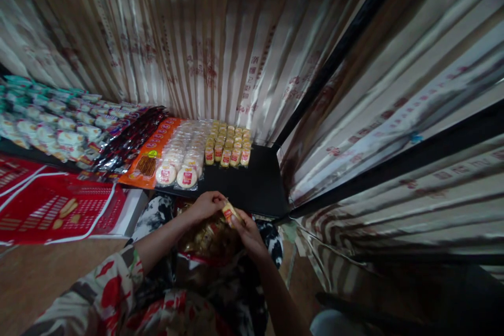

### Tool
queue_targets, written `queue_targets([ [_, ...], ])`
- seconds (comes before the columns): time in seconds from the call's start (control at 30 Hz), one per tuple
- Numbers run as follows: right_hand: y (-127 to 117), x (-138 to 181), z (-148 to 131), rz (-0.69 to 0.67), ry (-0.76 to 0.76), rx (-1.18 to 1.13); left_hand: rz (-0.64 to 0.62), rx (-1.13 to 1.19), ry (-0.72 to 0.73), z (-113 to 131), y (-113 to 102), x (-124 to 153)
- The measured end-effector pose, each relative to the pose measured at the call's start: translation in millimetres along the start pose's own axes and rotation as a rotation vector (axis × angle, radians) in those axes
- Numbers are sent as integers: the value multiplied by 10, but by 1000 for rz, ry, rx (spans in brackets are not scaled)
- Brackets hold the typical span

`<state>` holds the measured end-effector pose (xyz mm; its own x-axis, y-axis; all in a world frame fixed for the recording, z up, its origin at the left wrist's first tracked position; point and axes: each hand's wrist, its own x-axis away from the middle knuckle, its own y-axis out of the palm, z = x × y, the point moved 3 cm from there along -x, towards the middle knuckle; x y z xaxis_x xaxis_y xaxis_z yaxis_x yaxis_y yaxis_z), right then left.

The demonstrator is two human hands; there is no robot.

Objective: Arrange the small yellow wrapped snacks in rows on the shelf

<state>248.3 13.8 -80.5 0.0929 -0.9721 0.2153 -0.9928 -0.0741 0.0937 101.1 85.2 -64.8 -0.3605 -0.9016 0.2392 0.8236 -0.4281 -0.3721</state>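
Head view. Left hand [205, 205] and right hand [249, 232] are together just below the front edge of the black shelf board [252, 186]. Both are pinched on one small yellow snack packet with a red label [231, 213]: left fingers at its upper-left end, right fingers at its lower-right end.

Packet long axis is diagonal, upper left to lower right, with the labelled face up toward the camera.

Directly under the hands is a clear bag of golden wrapped snacks [202, 241].

On the shelf beyond:
- rows of similar yellow packets [230, 144], long axes pointing away toward the back
- round white cakes in clear wrap [183, 163] beside them on the left
- a flat orange pouch [151, 155] further left
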Motion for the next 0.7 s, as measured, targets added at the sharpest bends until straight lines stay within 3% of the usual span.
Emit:
queue_targets([
  [0.23, -50, -65, -34, 123, 44, -295, 106, -152, 95, 171, -18, -164],
  [0.43, -189, -203, -37, 375, 27, -392, 126, 132, -109, 179, 97, -224],
  [0.7, -247, -446, -90, 533, -124, -291, 232, 454, -210, 235, 450, -371],
])
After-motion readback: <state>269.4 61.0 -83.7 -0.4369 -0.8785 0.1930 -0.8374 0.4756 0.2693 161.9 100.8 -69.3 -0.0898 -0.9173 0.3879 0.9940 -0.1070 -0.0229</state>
